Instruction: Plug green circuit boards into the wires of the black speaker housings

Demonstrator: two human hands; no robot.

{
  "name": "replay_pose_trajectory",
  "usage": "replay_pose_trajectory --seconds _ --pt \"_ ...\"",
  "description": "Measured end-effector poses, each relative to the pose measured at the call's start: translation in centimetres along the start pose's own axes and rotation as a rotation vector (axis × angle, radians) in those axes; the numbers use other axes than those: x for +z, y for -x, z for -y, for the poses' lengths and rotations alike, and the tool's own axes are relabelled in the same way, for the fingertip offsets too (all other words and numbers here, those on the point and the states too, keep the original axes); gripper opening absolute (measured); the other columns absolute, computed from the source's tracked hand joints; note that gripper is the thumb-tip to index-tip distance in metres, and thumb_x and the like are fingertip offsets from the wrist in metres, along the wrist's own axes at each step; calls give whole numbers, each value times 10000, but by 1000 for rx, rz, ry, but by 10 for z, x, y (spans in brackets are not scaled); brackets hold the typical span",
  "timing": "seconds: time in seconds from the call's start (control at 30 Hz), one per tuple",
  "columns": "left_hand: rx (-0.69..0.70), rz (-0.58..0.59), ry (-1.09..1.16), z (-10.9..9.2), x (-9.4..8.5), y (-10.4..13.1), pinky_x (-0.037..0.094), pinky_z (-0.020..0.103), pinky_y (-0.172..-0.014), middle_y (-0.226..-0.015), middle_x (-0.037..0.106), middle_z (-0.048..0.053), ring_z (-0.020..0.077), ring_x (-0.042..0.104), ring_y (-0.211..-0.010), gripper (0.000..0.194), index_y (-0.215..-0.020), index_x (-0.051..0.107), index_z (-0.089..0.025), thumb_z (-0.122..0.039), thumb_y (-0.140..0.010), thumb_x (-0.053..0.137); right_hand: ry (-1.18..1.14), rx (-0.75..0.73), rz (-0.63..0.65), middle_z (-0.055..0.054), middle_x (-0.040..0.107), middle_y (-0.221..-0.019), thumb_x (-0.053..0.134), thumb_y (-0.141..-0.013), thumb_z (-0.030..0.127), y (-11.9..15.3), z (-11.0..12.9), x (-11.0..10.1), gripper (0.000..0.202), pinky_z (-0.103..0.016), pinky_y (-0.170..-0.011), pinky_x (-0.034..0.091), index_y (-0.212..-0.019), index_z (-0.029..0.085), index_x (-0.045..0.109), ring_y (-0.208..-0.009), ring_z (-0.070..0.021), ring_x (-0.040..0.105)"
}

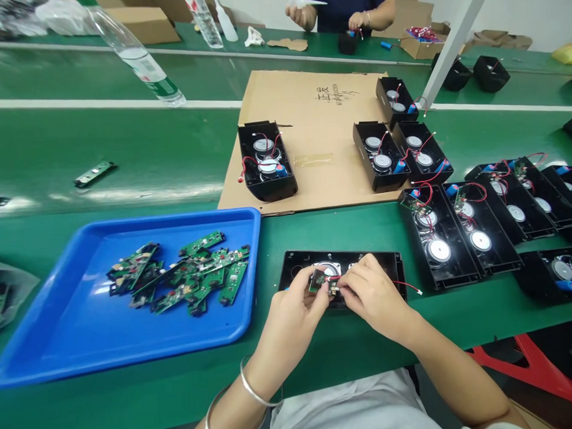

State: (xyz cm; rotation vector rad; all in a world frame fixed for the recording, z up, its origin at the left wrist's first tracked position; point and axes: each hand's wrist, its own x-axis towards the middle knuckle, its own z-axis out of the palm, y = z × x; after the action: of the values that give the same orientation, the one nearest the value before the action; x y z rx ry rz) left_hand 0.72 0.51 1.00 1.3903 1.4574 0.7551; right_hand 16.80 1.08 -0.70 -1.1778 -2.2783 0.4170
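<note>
My left hand (296, 314) holds a small green circuit board (320, 279) between thumb and fingers, above a black speaker housing (294, 262) that lies on the green table. My right hand (376, 296) is closed in a pinch at the board's right end, on what looks like a small white connector with a red wire. Another wire with a white plug (419, 291) sticks out to the right of the housing. Both hands hide much of the housing's inside, where a round silver speaker partly shows.
A blue tray (178, 346) with several circuit boards is at the left. Black housings stand on cardboard (311, 126) and at the right (445, 265). A bottle (144, 66) leans at the upper left. Across the table, a person (349, 12) handles a black part.
</note>
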Motion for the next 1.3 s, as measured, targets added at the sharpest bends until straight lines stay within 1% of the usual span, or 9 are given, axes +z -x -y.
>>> replay_pose_trajectory --seconds 0.17,0.3,0.43,0.5,0.8,0.97,1.07,1.17,1.3 --pt "28 11 -23 0 2 2 580 307 -641 -781 727 19 209 717 -683 256 -999 552 -206 -364 -811 479 81 -42 -24 -69 590 -723 473 -902 110 1 2 3 210 -315 -609 399 -752 125 619 -702 -190 400" --pt "70 26 -41 -1 0 3 570 283 -633 -810 718 29 190 707 -671 266 -1033 550 -199 -349 -835 455 -7 -8 -41 -67 612 -738 463 -916 118 3 2 4 212 -319 -624 409 -768 132 614 -708 -189 407" --pt "133 135 -111 1 -7 2 552 259 -598 -733 698 5 183 697 -633 262 -1054 567 -219 -327 -854 435 -149 125 -4 -46 623 -747 542 -887 138 3 -2 2 86 -320 -663 449 -922 146 621 -759 -198 457" --pt "158 171 -142 2 -11 2 537 244 -567 -671 685 -9 185 696 -621 265 -1064 575 -231 -319 -858 435 -165 136 31 -44 623 -745 565 -877 146 2 -4 2 143 -323 -665 455 -1010 149 618 -766 -203 467" --pt "168 145 -232 4 -10 1 476 221 -446 -539 634 -39 159 621 -451 257 -1023 600 -222 -334 -844 453 14 120 100 -51 645 -766 597 -863 179 -2 -2 9 107 -339 -668 441 -945 152 661 -755 -200 472" --pt "36 73 -67 4 -3 -3 572 279 -589 -820 736 27 217 721 -665 284 -973 588 -228 -432 -786 526 110 132 107 -82 613 -984 725 -758 301 3 -7 -25 325 -352 -796 466 -1035 155 638 -900 -219 494" --pt "-35 55 -59 4 -3 -4 589 302 -621 -798 746 17 246 730 -709 310 -972 574 -246 -473 -760 560 265 219 162 -103 584 -992 798 -648 366 18 -15 -54 462 -388 -773 478 -1011 136 628 -889 -246 497" --pt "-51 79 -82 3 -4 -4 596 313 -636 -718 741 -4 263 731 -735 320 -967 567 -261 -494 -748 568 319 303 295 -89 594 -941 779 -693 269 34 -22 -73 319 -354 -714 488 -930 134 614 -863 -233 538" --pt "-63 99 -78 3 -5 -3 594 301 -647 -717 739 -12 255 732 -739 336 -971 565 -262 -511 -745 564 259 433 321 -48 630 -839 728 -754 179 50 -29 -81 197 -305 -643 483 -899 146 599 -761 -193 593"
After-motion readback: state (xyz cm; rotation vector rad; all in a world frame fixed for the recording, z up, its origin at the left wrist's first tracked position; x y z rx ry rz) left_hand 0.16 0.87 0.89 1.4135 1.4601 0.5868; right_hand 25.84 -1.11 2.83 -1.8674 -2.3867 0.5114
